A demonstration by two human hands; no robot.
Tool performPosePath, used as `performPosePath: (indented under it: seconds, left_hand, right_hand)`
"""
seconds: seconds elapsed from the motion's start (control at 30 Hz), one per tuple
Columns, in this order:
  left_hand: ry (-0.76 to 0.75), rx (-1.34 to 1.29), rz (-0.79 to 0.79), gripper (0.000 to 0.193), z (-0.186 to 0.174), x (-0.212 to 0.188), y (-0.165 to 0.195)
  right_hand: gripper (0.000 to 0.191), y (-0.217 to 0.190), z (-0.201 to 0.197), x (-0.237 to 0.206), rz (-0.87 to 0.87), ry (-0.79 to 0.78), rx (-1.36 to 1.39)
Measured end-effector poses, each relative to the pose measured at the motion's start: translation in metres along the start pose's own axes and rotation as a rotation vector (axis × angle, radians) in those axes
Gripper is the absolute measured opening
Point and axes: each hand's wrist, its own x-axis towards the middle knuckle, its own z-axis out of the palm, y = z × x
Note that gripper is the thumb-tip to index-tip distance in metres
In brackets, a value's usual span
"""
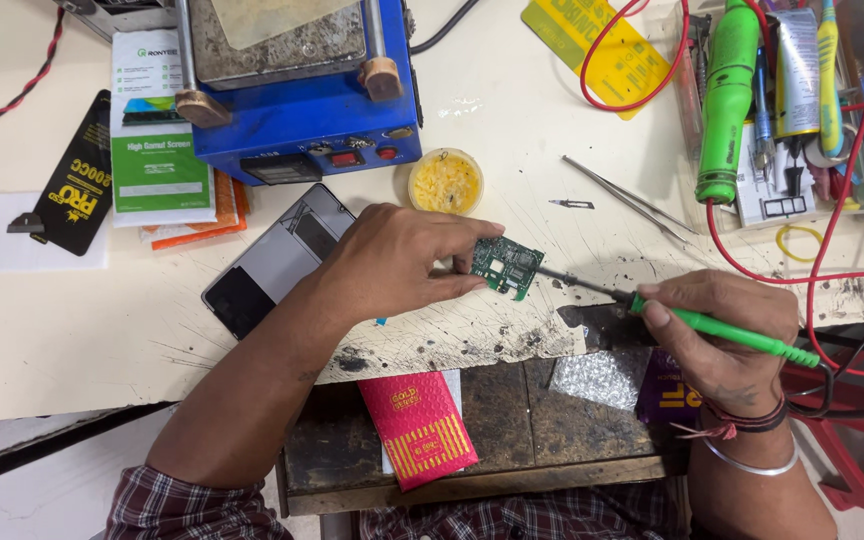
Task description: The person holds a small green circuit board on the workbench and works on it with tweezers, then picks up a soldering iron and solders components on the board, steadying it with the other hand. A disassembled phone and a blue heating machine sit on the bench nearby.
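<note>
Left hand (392,262) pins circuit board (507,266) flat near surface (72,330) front edge | right hand (727,325) grips soldering iron (712,325) pen-style, tip on board for control

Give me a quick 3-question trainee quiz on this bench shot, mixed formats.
1. True or false: the left hand pins the green circuit board to the bench.
2. Multiple choice: the right hand holds A) tweezers B) a green-handled soldering iron C) a screwdriver.
3. Fill in: the small round tin of yellow paste sits just right of the blue ____.

Key: 1 true. 2 B; its tip touches the board, and the tweezers lie untouched on the bench. 3 heating station.
</note>
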Motion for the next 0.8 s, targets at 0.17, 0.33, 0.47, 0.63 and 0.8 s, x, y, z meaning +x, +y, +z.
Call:
performPosePath:
  seconds: [0.17,0.33,0.47,0.63,0.8]
  left_hand:
    - [-0.006,-0.002,-0.008,0.027,-0.0001,-0.0004,0.002]
    - [-0.058,0.025,-0.059,0.022,-0.0005,-0.0001,0.0019]
    - [-0.015,0.007,-0.012,0.024,-0.0016,0.0005,0.0011]
    - [-0.041,0.03,-0.042,0.022,-0.0007,-0.0001,0.0027]
    - [-0.022,0.002,-0.025,0.022,-0.0017,-0.0006,0.0018]
  right_hand:
    - [0.009,-0.0004,-0.0009,-0.0013,0.034,0.019,-0.001]
    - [0.008,0.0001,-0.001,-0.0012,0.028,0.007,0.014]
    - [0.007,0.0009,-0.0004,-0.001,0.012,0.012,0.025]
    - [0.008,0.0008,-0.002,-0.0017,0.047,0.02,-0.015]
    - [0.009,0.0014,-0.0016,-0.0037,0.046,0.017,0.081]
